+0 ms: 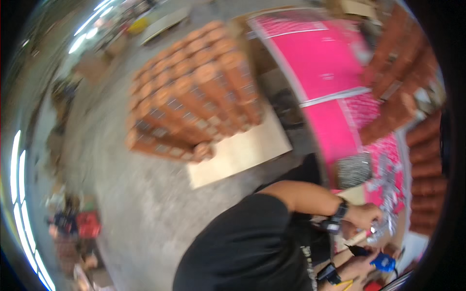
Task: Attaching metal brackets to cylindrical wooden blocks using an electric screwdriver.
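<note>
Blue-and-black handheld tool (384, 262) clasped in my right hand (358, 268), steadiness mattered by the pale narrow strip (357, 238), though whether my left hand (363, 216) gripped it, I couldn't tell!

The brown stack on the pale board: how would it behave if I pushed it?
The brown stack likely resists as a heavy mass, being many closely packed pieces. Single pieces might roll, since their ends look rounded.

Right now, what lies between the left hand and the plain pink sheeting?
Head view: from the pink sheeting toward the left hand come a grey, boxy mass, then a pale piece; blur hides what they are.
</note>
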Available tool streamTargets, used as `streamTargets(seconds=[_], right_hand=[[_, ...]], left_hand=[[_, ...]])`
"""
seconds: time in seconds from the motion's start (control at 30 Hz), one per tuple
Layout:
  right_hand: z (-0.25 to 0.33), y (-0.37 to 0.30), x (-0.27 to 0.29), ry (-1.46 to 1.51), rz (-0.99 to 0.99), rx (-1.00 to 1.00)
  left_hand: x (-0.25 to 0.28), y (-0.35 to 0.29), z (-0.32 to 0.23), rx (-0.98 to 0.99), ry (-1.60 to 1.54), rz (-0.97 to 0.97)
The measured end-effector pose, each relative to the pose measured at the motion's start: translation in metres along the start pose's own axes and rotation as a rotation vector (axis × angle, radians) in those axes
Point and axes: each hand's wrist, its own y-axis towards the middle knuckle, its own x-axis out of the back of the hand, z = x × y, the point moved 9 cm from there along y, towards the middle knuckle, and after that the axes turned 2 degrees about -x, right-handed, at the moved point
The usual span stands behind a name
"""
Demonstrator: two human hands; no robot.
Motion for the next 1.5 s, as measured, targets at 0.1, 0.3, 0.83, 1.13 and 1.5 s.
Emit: streamTargets(seconds=[0.1,0.3,0.83,1.13,1.5], right_hand=[[-0.069,0.043,-0.012,0.641,-0.12,-0.52],[0.001,-0.194,-0.077,1.108,-0.186,-0.95],[0.003,-0.225,-0.109,1.197,-0.154,-1.101],[-0.001,-0.185,-0.117,1.213,-0.139,-1.021],[-0.005,-0.199,-0.099,1.196,-0.128,-1.054]], left_hand=[[-0.006,0.058,-0.018,0.021,0.223,0.138],[0.054,-0.158,-0.027,0.503,0.27,0.427],[0.082,-0.188,0.039,0.815,0.295,0.462],[0.086,-0.172,0.055,0.883,0.154,0.373],[0.075,-0.184,0.045,0.928,0.286,0.49]])
